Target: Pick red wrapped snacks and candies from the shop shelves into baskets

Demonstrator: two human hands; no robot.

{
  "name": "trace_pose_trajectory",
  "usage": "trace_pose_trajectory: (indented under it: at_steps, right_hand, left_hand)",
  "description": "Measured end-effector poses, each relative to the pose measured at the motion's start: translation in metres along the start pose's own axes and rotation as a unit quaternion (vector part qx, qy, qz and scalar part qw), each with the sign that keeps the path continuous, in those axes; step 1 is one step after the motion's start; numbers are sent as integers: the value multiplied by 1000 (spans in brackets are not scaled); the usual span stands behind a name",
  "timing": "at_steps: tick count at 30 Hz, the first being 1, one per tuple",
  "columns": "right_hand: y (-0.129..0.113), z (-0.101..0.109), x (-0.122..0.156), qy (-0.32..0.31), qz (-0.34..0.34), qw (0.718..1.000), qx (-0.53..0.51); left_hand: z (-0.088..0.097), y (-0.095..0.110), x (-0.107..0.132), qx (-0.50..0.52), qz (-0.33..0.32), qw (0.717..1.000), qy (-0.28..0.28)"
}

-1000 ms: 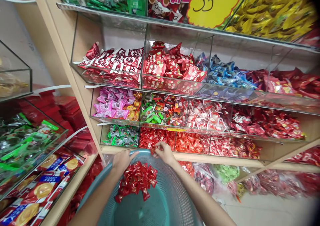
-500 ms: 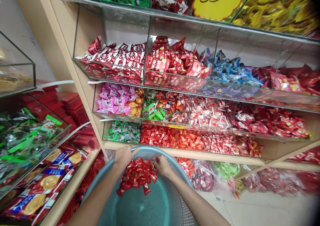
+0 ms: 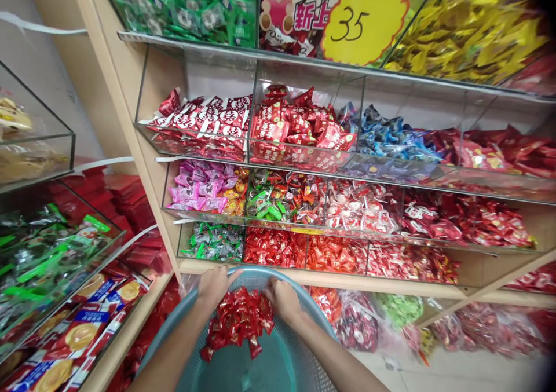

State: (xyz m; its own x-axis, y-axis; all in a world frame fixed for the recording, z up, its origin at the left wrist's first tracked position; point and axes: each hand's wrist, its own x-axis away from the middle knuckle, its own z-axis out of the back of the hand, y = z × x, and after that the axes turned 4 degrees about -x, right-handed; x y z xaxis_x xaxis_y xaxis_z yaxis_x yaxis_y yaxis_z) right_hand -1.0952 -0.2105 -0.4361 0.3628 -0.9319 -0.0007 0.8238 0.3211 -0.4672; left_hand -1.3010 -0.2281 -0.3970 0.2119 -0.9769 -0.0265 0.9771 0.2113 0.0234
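Observation:
A round blue-green plastic basket with a perforated wall stands before me, below the shelves. Red-wrapped candies lie in a heap against its far inner side. Over the far left rim, my left hand is closed, its thumb pointing right along the edge. My right hand is inside the far right rim, fingers curled beside the candy heap. What those fingers hold, if anything, is hidden.
Glass-fronted shelves hold wrapped sweets, among them red candies, orange-red candies and purple packets. A yellow price sign reads 35. Biscuit packs fill the left rack. Bagged sweets lie under the shelf.
The view has tilted upward, so the shelves and basket appear lower and more of the top shelf shows. Both hands stay at nearly the same places on the basket.

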Motion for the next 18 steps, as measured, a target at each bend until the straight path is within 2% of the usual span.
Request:
trace_pose_trajectory:
  at_steps: [5, 10, 13, 18]
  right_hand:
    - [-7, 34, -7, 39, 2, 999, 8]
    - [7, 70, -33, 83, -40, 995, 37]
    - [19, 81, -50, 91, -51, 990, 91]
    - [26, 83, -72, 31, -3, 979, 202]
  left_hand:
    - [2, 2, -1, 10, 1, 1000, -5]
    - [5, 3, 0, 9, 3, 1000, -8]
    - [4, 2, 0, 11, 5, 1000, -9]
    - [2, 1, -2, 12, -6, 1000, -6]
